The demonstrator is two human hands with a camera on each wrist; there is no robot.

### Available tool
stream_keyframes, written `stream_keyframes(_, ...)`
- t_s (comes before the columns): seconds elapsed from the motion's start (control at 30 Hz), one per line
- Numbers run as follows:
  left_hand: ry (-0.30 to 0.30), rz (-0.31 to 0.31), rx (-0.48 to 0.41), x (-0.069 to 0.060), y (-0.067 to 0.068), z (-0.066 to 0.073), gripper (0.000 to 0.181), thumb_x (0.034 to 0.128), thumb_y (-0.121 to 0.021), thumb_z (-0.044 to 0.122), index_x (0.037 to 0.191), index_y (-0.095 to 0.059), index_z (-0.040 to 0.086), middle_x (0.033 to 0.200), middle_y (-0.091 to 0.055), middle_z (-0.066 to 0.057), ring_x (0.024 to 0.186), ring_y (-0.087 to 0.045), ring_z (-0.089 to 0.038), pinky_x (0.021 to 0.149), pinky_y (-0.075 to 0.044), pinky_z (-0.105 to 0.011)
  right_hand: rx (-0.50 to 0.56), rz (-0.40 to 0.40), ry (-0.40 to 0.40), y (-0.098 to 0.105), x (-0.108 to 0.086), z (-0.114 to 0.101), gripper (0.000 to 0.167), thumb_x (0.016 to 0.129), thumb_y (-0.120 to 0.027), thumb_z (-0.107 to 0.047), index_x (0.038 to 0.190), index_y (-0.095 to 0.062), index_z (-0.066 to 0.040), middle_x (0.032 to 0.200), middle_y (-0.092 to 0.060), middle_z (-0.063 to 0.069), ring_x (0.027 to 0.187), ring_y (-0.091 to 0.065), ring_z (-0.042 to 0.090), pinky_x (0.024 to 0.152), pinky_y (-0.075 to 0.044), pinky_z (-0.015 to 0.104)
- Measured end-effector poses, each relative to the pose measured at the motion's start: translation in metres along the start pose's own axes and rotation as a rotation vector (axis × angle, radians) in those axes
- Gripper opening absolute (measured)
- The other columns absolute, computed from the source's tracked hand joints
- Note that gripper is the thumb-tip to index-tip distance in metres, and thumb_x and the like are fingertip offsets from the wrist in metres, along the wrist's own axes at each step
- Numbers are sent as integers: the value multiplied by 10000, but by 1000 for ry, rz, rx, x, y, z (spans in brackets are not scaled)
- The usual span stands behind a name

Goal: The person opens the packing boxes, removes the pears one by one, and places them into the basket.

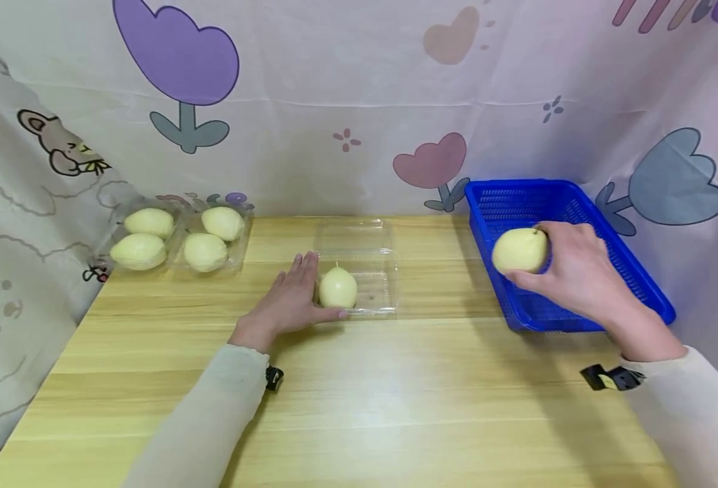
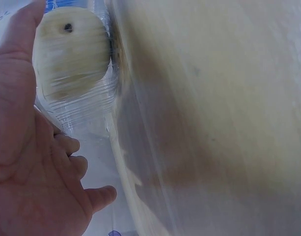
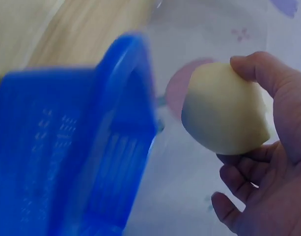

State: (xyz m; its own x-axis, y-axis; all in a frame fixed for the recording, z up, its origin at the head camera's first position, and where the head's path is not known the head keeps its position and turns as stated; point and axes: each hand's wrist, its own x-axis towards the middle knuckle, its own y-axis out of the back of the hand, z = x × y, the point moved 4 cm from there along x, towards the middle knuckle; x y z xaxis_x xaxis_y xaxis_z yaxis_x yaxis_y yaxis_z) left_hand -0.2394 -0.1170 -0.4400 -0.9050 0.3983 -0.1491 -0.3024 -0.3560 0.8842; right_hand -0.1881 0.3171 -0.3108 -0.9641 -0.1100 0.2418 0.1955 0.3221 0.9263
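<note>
Right hand (image 1: 584, 271): fingers curled round a pale yellow round pear (image 1: 520, 251), raised at the nine-o'clock side of a blue perforated plastic basket (image 1: 538, 317); roughly three o'clock from a clear plastic box (image 1: 378, 288). Left hand (image 1: 286, 298): fingers extended, gripping nothing, beside the box's nine-o'clock wall, thumb at six. Second pear (image 1: 337, 289) inside. Risks: slack fingers could drop smooth fruit; a bump could skid an unsteadied box.
</note>
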Motion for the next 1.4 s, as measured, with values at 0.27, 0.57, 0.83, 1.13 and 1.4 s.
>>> stream_keyframes(0.27, 9, -5, 4, 1, -1, 3, 1392, 809, -730, 794, 1688, 36, 34, 1781, 21, -157, 1650, 55, -324, 1318, -88, -632, -13, -98, -57, -8, -17, 60, 941, 815, -903, -432, 1410, -473, 157, 1266, -587, 398, 1059, -450, 519, 753, -370, 555)
stream_keyframes(0.57, 8, -9, 16, 2, 0, 4, 1379, 817, -720, 796, 1689, 33, 37, 1783, 16, -155, 1652, 45, -324, 1323, -91, -618, -62, -234, -32, -34, -20, 81, 999, 820, -883, -488, 1436, -462, 177, 1291, -612, 390, 1060, -515, 495, 712, -418, 486)
stream_keyframes(0.83, 7, -3, 20, 0, 1, 6, 1393, 805, -740, 788, 1689, 30, 35, 1780, 5, -166, 1651, 32, -332, 1320, -102, -621, -76, -341, -14, -49, -14, 81, 962, 798, -883, -526, 1399, -526, 136, 1203, -681, 293, 970, -555, 406, 646, -418, 370)
stream_keyframes(1.13, 8, -1, 33, 0, 0, 2, 1405, 799, -721, 815, 1687, 34, 31, 1779, 4, -173, 1650, 25, -344, 1316, -111, -629, -40, -436, -5, -57, -8, 81, 873, 789, -893, -464, 1355, -559, 110, 1100, -710, 183, 895, -564, 321, 621, -450, 322)
stream_keyframes(1.4, 8, -1, 12, 0, 0, 4, 1395, 806, -730, 799, 1688, 41, 40, 1780, 11, -163, 1650, 21, -346, 1315, -103, -632, 18, -474, 10, -60, -7, 83, 837, 786, -904, -394, 1362, -547, 99, 1069, -715, 146, 937, -562, 344, 654, -447, 310)
